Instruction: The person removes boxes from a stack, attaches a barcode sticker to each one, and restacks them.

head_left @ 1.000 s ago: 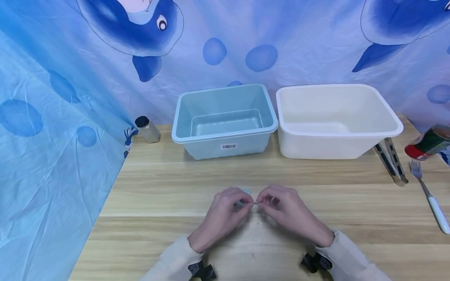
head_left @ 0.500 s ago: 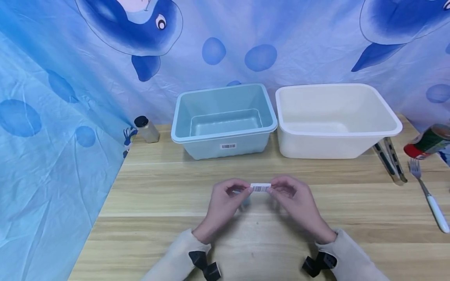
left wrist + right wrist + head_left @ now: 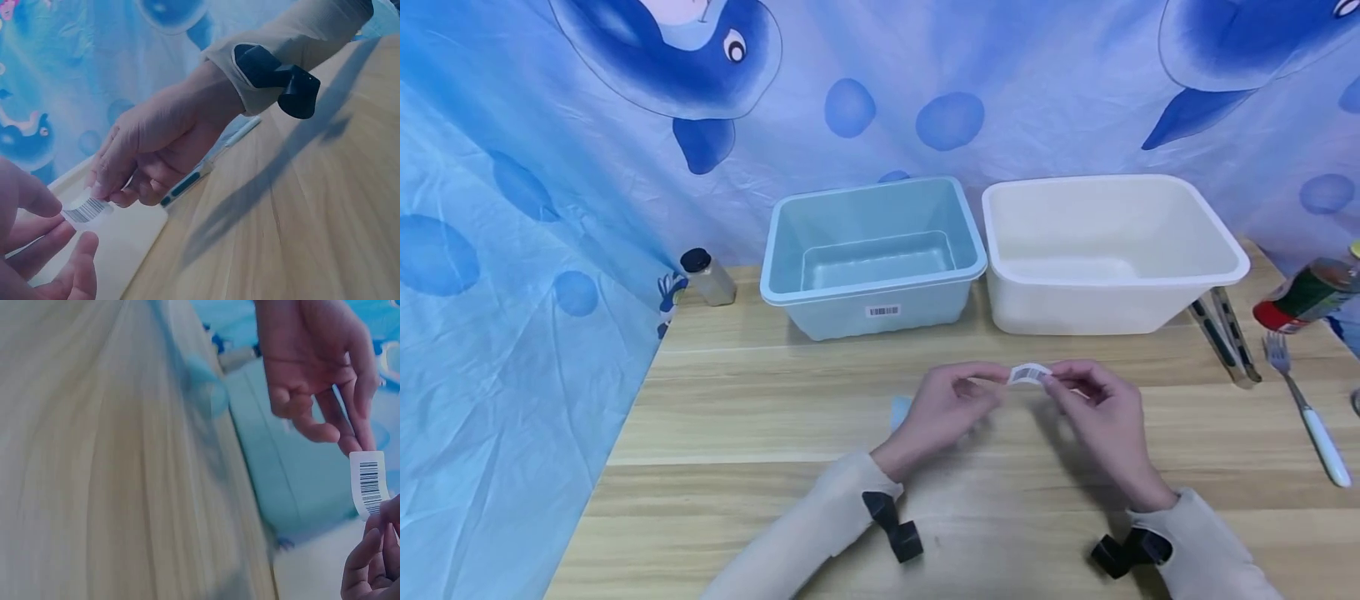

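Note:
A small white barcode sticker (image 3: 1028, 373) is held up above the table, bowed between my two hands. My right hand (image 3: 1101, 417) pinches its right end between thumb and fingertips. At its other end are the stretched fingertips of my left hand (image 3: 951, 408), whose thumb stands apart from the sticker. The right wrist view shows the sticker (image 3: 367, 484) running from the left fingertips down to the right hand's pinch. Behind my left wrist, a pale blue thing (image 3: 900, 411) lies on the table, mostly hidden.
Behind my hands stand a light blue bin (image 3: 880, 292) with a barcode label and a white bin (image 3: 1112, 304). A black-capped jar (image 3: 709, 279) is at the back left. Tongs (image 3: 1225, 337), a fork (image 3: 1307, 408) and a red-and-green can (image 3: 1303, 298) lie to the right.
The sticker has turned its printed face up, and both hands have carried it right and farther from me. My left thumb has come away from it. The pale blue thing stays behind on the table.

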Demonstrator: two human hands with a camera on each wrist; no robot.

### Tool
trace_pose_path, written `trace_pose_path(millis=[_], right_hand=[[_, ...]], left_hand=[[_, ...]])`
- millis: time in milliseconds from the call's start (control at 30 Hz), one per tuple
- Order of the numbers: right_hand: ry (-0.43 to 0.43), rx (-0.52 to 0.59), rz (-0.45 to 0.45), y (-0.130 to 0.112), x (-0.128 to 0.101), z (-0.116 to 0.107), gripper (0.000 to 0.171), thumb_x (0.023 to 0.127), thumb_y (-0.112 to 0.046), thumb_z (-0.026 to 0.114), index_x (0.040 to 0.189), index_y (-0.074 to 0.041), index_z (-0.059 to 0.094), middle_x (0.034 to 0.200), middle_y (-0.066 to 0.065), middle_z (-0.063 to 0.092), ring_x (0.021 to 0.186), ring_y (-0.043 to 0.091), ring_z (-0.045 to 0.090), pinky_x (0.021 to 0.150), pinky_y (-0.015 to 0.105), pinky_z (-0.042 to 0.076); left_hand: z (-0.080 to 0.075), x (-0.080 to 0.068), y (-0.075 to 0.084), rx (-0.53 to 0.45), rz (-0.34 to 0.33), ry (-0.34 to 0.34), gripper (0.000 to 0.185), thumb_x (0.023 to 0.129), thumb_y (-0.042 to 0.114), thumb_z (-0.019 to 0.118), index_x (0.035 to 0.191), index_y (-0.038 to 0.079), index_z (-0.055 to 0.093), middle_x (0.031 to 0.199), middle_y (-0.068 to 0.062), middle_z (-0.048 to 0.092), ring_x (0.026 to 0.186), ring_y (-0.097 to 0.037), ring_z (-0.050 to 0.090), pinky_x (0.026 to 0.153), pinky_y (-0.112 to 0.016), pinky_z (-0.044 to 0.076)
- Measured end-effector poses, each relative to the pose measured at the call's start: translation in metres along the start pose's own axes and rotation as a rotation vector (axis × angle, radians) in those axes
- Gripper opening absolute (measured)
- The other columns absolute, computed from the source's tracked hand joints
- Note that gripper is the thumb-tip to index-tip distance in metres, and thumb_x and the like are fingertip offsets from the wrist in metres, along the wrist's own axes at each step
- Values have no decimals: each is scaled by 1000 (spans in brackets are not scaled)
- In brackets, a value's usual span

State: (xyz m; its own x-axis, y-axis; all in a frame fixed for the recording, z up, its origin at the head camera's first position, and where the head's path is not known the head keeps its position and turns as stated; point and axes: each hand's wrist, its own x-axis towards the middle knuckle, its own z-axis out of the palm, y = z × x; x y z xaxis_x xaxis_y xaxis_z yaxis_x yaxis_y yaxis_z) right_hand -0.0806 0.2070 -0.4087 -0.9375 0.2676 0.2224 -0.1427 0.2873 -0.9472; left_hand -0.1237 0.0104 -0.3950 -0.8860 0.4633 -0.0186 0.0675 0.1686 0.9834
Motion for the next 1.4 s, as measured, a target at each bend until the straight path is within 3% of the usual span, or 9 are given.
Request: trace_pose_path(millis=[67, 300, 367, 633, 767, 1100, 1400], right_hand=[[22, -19, -10, 4, 4, -9, 16, 85, 5, 68, 100, 9, 65, 87, -19, 67, 76, -2, 64, 61, 12, 53], [109, -29, -37, 20, 15, -31, 18, 82, 10, 67, 100, 11, 65, 83, -16, 69, 65, 0, 64, 54, 12, 51], [119, -45, -44, 24, 18, -35, 20, 83, 11, 67, 102, 11, 65, 85, -16, 69, 69, -2, 64, 57, 10, 51], [89, -146, -95, 26, 30, -44, 30, 87, 8, 61, 117, 5, 64, 95, -20, 63, 77, -4, 62, 62, 8, 52], [115, -148, -75, 25, 36, -41, 33, 87, 8, 62, 119, 4, 64, 93, -23, 62, 74, -4, 62, 60, 8, 51], [140, -149, -15, 30, 44, -41, 39, 88, 9, 54, 125, 2, 60, 96, -20, 60, 69, -4, 62, 60, 8, 52], [153, -142, 3, 35, 51, -45, 42, 86, 6, 62, 128, 0, 60, 108, -17, 59, 68, -4, 62, 58, 9, 52]], left_hand=[[7, 6, 2, -2, -8, -35, 31, 87, 6, 66, 114, 18, 70, 100, -16, 73, 61, -33, 62, 42, -21, 43], [31, 35, 3, 69, 34, -131, 54, 82, 0, 70, 130, 20, 60, 129, -2, 64, 84, -5, 68, 64, -19, 55], [37, 42, 2, 89, 34, -140, 58, 80, -1, 70, 133, 21, 58, 131, -1, 63, 83, -4, 68, 66, -18, 55], [60, 68, 1, 155, 37, -90, 70, 75, 1, 75, 136, 27, 54, 135, 15, 58, 88, -2, 67, 68, -14, 53], [69, 79, 2, 192, 54, -77, 73, 74, -1, 75, 138, 26, 52, 137, 14, 56, 88, 0, 66, 67, -11, 51], [76, 89, 6, 212, 46, -60, 80, 72, -4, 71, 142, 27, 48, 141, 14, 52, 91, -2, 65, 61, -13, 52], [76, 90, 3, 212, 20, -21, 78, 72, -4, 73, 140, 29, 49, 140, 13, 53, 90, -2, 66, 61, -13, 51]])
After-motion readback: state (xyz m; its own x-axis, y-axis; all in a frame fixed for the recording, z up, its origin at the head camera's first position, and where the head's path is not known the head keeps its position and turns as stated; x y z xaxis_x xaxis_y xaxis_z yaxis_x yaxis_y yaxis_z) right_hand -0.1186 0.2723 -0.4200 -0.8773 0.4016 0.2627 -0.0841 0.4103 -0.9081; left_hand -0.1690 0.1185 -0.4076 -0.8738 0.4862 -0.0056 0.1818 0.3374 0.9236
